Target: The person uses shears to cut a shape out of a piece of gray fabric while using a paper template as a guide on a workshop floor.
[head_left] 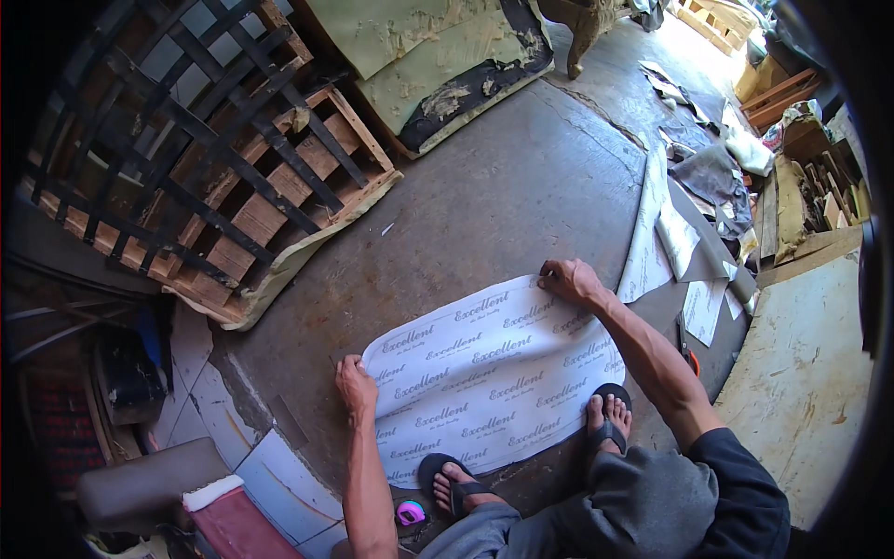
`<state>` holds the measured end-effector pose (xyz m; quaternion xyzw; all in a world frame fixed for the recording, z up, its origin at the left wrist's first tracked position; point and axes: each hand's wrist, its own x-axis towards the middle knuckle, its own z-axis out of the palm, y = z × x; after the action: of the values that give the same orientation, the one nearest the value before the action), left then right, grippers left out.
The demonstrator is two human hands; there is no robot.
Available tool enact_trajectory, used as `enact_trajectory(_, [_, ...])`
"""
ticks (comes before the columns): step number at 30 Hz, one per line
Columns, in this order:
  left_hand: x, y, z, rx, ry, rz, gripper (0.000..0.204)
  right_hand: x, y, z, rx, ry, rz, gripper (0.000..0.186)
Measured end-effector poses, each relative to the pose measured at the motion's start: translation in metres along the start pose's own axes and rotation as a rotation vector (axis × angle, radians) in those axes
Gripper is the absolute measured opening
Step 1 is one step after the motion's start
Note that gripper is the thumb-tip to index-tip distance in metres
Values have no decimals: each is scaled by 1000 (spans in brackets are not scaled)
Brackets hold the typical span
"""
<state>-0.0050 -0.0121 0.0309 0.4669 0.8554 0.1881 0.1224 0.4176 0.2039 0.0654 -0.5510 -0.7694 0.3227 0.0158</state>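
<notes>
A: Where is the sheet (484,377)?

B: Flat on the concrete floor (484,200), straight in front of the squatting person. It is white with rows of grey print. Both sandalled feet stand on its near edge.

A: Which way does it run?

B: Its long axis goes from lower left to upper right in the view, from the left hand (355,385) up toward the right hand (569,279). The far long edge slants the same way.

A: What are the hands doing?

B: The left hand lies at the sheet's left end, fingers curled down onto the edge; whether it pinches the edge or only presses it, I cannot tell. The right hand sits at the far right corner, fingers bent and close together, holding that corner down.

A: What else is around?

B: A small pink tape measure (410,512) on the floor beside the left foot. More white sheets (652,233) lie to the right, just past the right hand. A wooden frame (270,200) with black straps lies well apart, upper left.
</notes>
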Motion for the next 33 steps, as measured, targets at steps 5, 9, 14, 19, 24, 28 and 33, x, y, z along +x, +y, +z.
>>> enact_trajectory(5, [-1,-3,6,-78,93,41,19,2,-7,1,-94,-5,7,29])
enact_trajectory(9, [1,-7,6,-44,60,66,15,2,-7,3,-156,-13,20,30])
enact_trajectory(14, [-2,-7,5,-34,28,38,14,1,-7,3,-174,-10,19,29])
enact_trajectory(19, [4,-11,3,-15,40,68,15,9,-8,3,-188,-15,-12,28])
enact_trajectory(24, [5,-6,2,-19,5,42,11,6,-3,4,-207,15,12,32])
enact_trajectory(28, [9,-21,-21,-183,-151,-223,14,-1,-9,1,-61,17,25,38])
enact_trajectory(33, [-57,-11,-79,-876,-935,-206,31,-66,7,-34,144,-378,-70,39])
